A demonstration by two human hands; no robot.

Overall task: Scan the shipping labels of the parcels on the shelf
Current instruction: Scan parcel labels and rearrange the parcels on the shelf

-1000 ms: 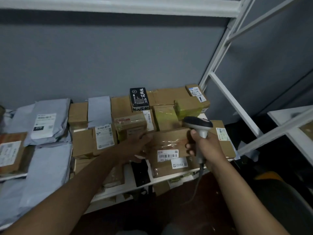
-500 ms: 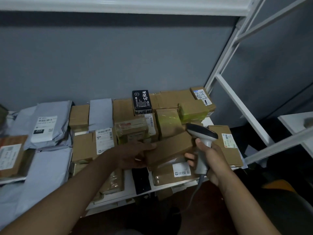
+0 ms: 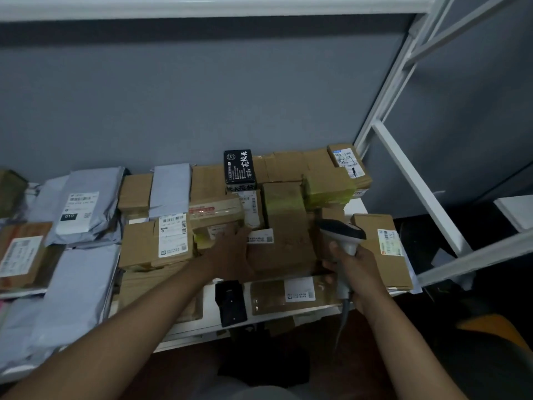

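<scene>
At the far left of the white shelf (image 3: 300, 314) lie grey mailer bags (image 3: 83, 206), one showing a white label. Right of them, a cardboard box (image 3: 150, 246) carries a tall barcode label (image 3: 173, 235) facing up. The left hand (image 3: 230, 255) reaches in over the middle of the stack, fingers spread loose and resting on a brown parcel (image 3: 284, 241), gripping nothing that I can make out. That parcel's long axis runs near to far, and a small label sits at its left edge. Behind it, a black box (image 3: 239, 170) stands upright. Nearer, a flat parcel (image 3: 288, 293) lies left to right. The right hand (image 3: 360, 272) has its fingers clenched around the handle of a scanner (image 3: 341, 235), whose head points left and away, toward the brown parcel. At the far right lies another labelled box (image 3: 380, 249).
</scene>
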